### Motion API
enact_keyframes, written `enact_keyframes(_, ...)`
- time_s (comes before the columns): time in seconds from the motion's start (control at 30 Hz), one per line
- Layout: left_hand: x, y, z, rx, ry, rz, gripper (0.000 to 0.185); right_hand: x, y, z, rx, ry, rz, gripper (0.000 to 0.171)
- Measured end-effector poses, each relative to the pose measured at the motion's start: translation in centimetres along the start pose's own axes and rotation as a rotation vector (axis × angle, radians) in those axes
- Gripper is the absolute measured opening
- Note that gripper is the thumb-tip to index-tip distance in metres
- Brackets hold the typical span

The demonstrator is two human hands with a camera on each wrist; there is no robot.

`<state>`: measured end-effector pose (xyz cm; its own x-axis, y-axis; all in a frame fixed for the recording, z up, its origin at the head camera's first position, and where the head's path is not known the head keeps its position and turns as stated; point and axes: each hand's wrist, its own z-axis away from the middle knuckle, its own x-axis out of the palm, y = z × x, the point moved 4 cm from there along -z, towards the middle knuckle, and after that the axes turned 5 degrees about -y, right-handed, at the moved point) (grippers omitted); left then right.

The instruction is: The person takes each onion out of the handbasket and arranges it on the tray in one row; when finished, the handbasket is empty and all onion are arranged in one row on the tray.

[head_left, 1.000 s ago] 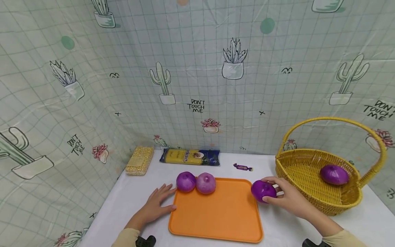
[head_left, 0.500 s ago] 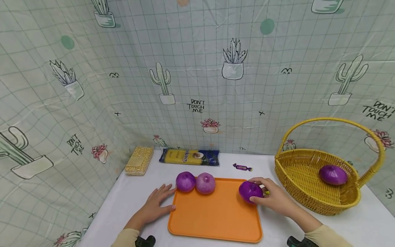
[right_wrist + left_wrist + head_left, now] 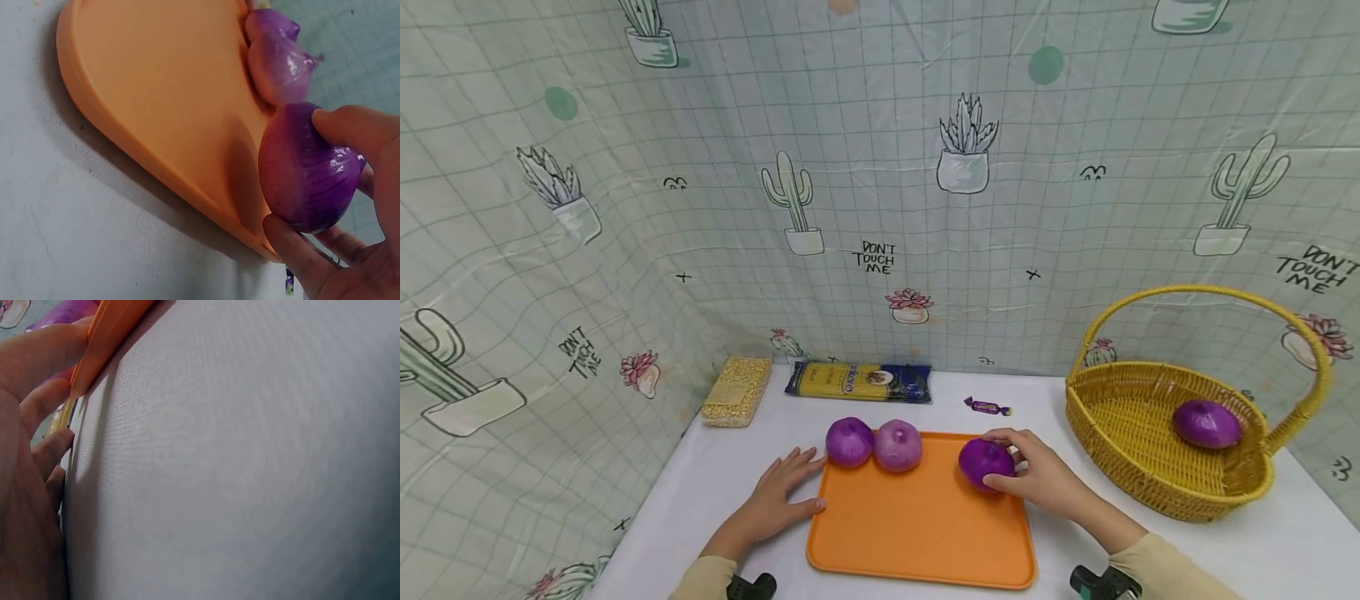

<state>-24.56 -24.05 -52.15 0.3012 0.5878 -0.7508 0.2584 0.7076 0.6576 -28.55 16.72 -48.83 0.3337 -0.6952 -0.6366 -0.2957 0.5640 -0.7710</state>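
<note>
My right hand (image 3: 1037,475) grips a glossy purple onion (image 3: 985,463) over the right end of the orange tray (image 3: 917,533). In the right wrist view the thumb and fingers curl round this onion (image 3: 306,172), close above the tray surface. Two more onions, one dark purple (image 3: 849,442) and one paler (image 3: 898,446), sit side by side at the tray's back left corner. My left hand (image 3: 778,496) rests with spread fingers against the tray's left edge. In the left wrist view its thumb touches the orange rim (image 3: 103,350).
A yellow wicker basket (image 3: 1097,442) with a tall handle stands at the right, with one purple onion (image 3: 1207,423) in it. Behind the tray lie a pasta packet (image 3: 859,382), a bag of yellow kernels (image 3: 737,392) and a wrapped candy (image 3: 987,407). A patterned curtain backs the table.
My right hand has carried the onion leftward, from beside the tray's right edge to over the tray. The left hand keeps its place at the left edge.
</note>
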Motion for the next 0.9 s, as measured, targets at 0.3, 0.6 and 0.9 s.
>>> enact_keyframes(0.3,0.0,-0.2,0.0,0.001,0.006,-0.016,0.069,0.8,-0.3,-1.0,0.009,0.009,0.035,0.056)
enact_keyframes(0.6,0.1,-0.3,-0.1,0.004,0.015,-0.011,0.069,1.8,-0.3,-2.2,0.025,0.033,0.028,0.055)
enact_keyframes(0.9,0.2,-0.2,-0.1,0.012,0.020,-0.007,0.068,2.3,-0.6,-3.1,0.024,0.047,0.055,0.054)
